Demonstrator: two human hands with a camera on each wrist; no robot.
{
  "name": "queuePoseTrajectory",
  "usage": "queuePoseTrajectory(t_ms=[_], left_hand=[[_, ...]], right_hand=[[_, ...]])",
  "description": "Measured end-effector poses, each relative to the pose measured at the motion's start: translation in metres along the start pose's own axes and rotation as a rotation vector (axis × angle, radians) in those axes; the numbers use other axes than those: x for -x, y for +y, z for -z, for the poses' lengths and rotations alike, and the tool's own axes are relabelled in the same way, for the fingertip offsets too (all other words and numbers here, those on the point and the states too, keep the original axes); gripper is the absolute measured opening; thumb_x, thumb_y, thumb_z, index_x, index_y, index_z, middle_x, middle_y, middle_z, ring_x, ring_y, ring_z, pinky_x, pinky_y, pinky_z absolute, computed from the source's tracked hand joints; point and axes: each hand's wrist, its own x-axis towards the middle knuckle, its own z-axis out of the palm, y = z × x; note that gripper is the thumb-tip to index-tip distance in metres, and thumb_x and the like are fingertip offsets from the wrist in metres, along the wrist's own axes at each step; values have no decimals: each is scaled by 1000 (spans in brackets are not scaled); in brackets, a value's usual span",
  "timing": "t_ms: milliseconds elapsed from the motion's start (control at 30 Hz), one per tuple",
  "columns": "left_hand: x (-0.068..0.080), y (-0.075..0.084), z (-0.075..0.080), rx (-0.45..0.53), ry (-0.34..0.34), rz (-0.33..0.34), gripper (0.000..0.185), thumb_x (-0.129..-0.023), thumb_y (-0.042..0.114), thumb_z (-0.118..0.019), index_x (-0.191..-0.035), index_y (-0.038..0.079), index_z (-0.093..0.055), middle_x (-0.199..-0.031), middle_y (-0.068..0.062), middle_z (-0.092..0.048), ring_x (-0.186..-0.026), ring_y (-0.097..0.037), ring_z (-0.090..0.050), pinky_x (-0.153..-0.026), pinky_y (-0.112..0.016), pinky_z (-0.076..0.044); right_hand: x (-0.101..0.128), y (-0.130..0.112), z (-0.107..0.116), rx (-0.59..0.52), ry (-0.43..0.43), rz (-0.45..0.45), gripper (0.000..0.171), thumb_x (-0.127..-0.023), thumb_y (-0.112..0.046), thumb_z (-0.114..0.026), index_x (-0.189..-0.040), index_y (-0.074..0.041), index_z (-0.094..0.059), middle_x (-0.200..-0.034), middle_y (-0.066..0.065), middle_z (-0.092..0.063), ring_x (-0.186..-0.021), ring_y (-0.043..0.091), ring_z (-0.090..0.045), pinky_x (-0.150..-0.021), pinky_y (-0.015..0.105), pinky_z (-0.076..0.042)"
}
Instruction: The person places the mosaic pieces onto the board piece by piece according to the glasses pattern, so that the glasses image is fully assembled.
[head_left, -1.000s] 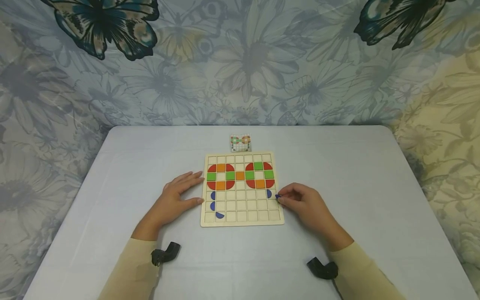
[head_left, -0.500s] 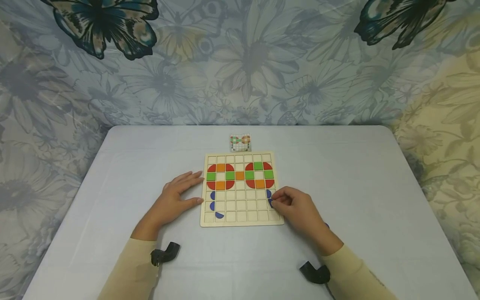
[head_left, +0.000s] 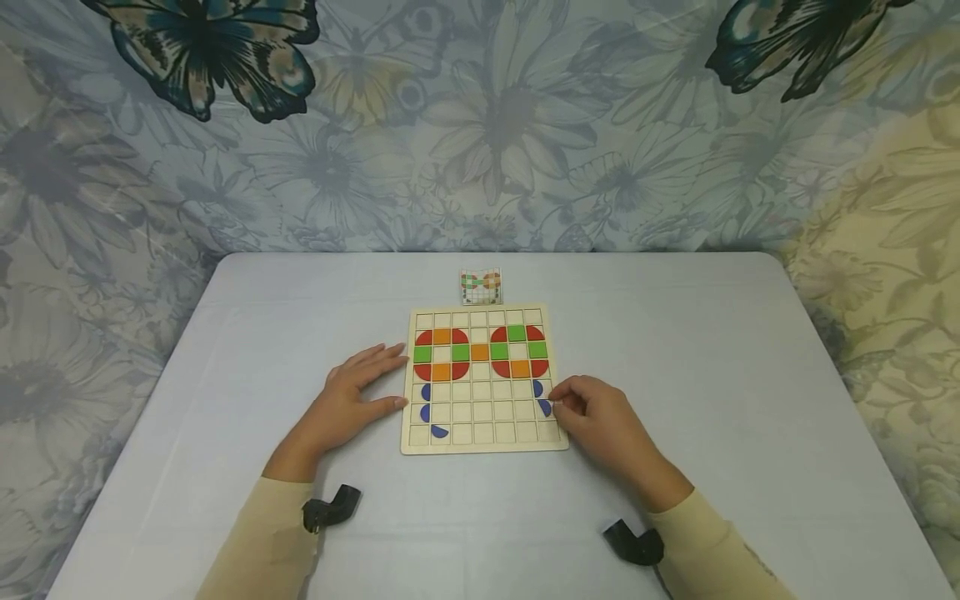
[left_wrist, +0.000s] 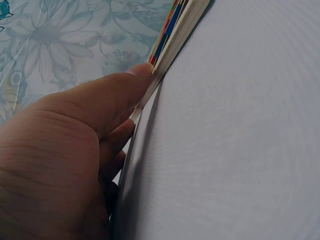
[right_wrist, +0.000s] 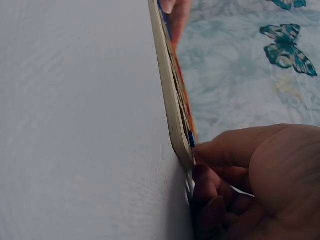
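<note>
A square wooden grid board (head_left: 483,444) lies in front of me, with red, green and orange tiles in its upper rows. Three blue half-circle pieces run down its left side; the lowest blue piece (head_left: 439,432) is tilted. On the right are an upright blue half-circle (head_left: 537,388) and, below it, a slanted blue half-circle piece (head_left: 545,407). My right hand (head_left: 600,417) has its thumb and index fingertip at that slanted piece's outer edge; whether they pinch it is unclear. My left hand (head_left: 348,400) steadies the board's left edge with fingers extended.
A small printed pattern card (head_left: 481,286) lies just beyond the board. The white table (head_left: 247,333) meets a flowered cloth backdrop (head_left: 510,125). Black wrist cameras jut from the left cuff (head_left: 333,507) and right cuff (head_left: 636,543).
My right hand has brought a blue half-circle from the board's right edge onto the grid, below the other one, then drawn slightly back right. The left hand has stayed still.
</note>
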Motion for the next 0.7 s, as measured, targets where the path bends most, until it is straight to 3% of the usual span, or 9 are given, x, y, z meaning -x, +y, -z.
queuePoseTrajectory(t_ms=[200, 500, 700], left_hand=[[0, 2, 0, -8, -1, 4, 67, -96, 36, -87, -157, 23, -63, -168, 13, -44, -161, -22, -26, -122, -63, -17], [0, 2, 1, -6, -2, -3, 66, -96, 35, -87, -157, 22, -63, -168, 13, -45, -161, -22, -26, -122, -63, -17], [0, 1, 0, 2, -3, -10, 66, -97, 35, -87, -157, 21, -63, -168, 12, -45, -161, -22, -26, -122, -63, -17]], right_hand=[[0, 4, 1, 32, -32, 55, 8, -96, -4, -80, -101, -10, -77, -81, -2, -55, -78, 18, -53, -64, 31, -45], [0, 5, -1, 55, -32, 54, 7, -96, -7, -81, -101, -11, -77, -81, -3, -54, -78, 18, -53, -65, 31, -46], [2, 11, 4, -29, -46, 61, 6, -99, -12, -80, -105, -14, -78, -85, -3, -61, -81, 20, -56, -68, 33, -49]])
